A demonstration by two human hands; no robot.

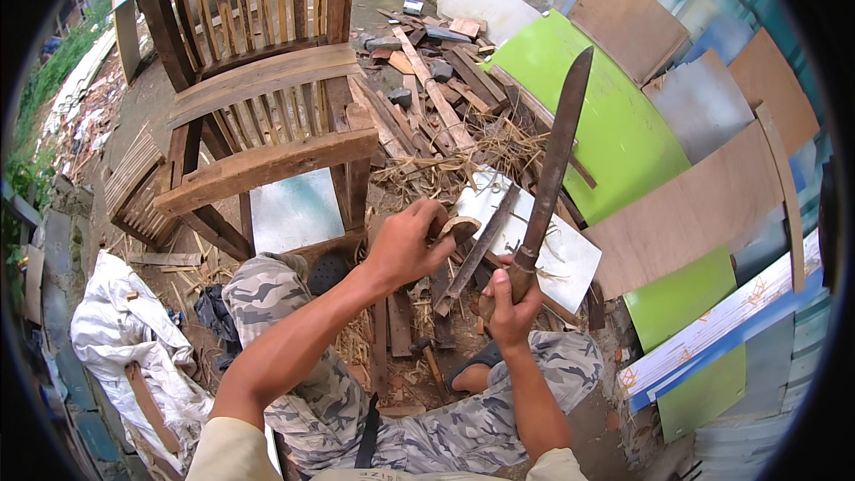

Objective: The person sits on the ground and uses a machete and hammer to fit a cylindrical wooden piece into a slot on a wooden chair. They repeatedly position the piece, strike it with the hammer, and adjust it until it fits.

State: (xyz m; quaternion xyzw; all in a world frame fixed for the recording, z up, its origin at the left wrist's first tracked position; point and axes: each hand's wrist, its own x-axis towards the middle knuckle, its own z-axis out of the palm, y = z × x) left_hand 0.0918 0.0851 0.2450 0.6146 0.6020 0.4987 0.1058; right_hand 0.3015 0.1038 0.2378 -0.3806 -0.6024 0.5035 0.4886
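My right hand (515,303) is closed round the wooden handle of a machete (558,142). Its long dark blade points up and away, tilted slightly to the right. In my left hand (408,245), the fingers pinch a small tan piece with a curved edge (460,229), perhaps wood or stone; its kind is unclear. The piece is held to the left of the machete, apart from the blade. Below the hands a dark wooden strip (481,249) lies slantwise over a white board (557,254).
A slatted wooden chair frame (267,169) stands at the left front. Beyond lies a heap of wood scraps (445,89) with straw. Green panels (588,116) and brown boards (704,205) lean at right. A hammer (434,370) lies between my legs; a white sack (129,330) is at left.
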